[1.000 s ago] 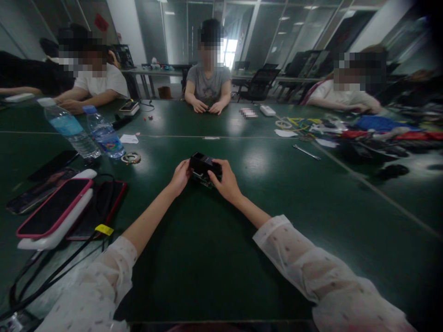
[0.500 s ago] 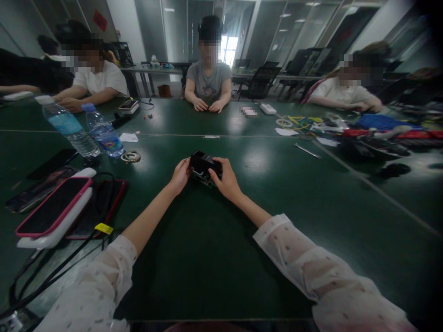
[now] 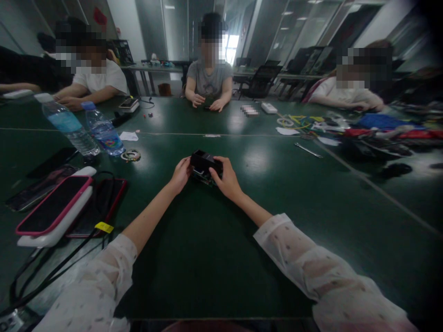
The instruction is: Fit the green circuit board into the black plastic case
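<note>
Two hands (image 3: 181, 176) (image 3: 228, 179) gripping a black device (image 3: 201, 164), its ends partly covered, lower details blurred

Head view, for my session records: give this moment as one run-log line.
left hand: holds black device, left end | right hand: holds its right end | table: blue-capped bottle, wrench

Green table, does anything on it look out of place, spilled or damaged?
No spill shows. A messy jumble sprawls on the right, a wrench lying apart. Both bottles seem to lean, probably lens distortion. The black device in the left hand and right hand is too dark to judge for damage.
</note>
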Motion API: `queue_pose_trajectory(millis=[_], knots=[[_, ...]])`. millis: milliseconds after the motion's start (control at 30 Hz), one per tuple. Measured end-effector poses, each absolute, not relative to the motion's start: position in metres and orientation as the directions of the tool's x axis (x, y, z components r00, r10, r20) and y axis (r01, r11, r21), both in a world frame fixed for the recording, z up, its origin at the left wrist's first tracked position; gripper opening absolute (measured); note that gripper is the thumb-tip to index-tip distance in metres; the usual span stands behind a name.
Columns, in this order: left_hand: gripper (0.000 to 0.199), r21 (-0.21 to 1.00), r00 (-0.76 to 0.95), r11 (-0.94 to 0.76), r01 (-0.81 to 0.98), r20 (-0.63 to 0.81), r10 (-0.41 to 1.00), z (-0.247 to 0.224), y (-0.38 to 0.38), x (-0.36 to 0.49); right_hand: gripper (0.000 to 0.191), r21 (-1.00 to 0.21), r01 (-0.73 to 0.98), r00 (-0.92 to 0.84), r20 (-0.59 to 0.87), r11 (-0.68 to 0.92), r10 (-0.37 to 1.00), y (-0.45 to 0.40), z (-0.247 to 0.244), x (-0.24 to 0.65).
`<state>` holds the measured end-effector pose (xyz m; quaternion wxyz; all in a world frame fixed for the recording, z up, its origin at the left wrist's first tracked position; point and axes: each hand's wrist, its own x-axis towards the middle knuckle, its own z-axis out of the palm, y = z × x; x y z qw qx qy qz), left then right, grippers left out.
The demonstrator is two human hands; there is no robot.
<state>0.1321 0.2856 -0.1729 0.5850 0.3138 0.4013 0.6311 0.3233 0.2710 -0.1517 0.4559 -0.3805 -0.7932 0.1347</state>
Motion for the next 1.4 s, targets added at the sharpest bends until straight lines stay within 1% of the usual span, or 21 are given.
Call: queue_pose_trajectory(millis=[567, 1233, 1400], knots=[[0.016, 0.882, -0.136, 0.024, -0.471, -0.099, 0.986, -0.1736, 0.2863, 0.1325, 0.041, -0.595, 0.466, -0.296, 0.593, 0.655, 0.749, 0.2717, -0.1534, 0.3239], [0.016, 0.875, -0.120, 0.019, -0.484, -0.087, 0.989, -0.1723, 0.2839, 0.1323, 0.040, -0.590, 0.470, -0.293, 0.597, 0.656, 0.747, 0.2720, -0.1532, 0.3235], [0.015, 0.874, -0.120, 0.016, -0.485, -0.084, 0.989, -0.1737, 0.2848, 0.1320, 0.043, -0.582, 0.460, -0.306, 0.605, 0.671, 0.735, 0.2718, -0.1526, 0.3239]])
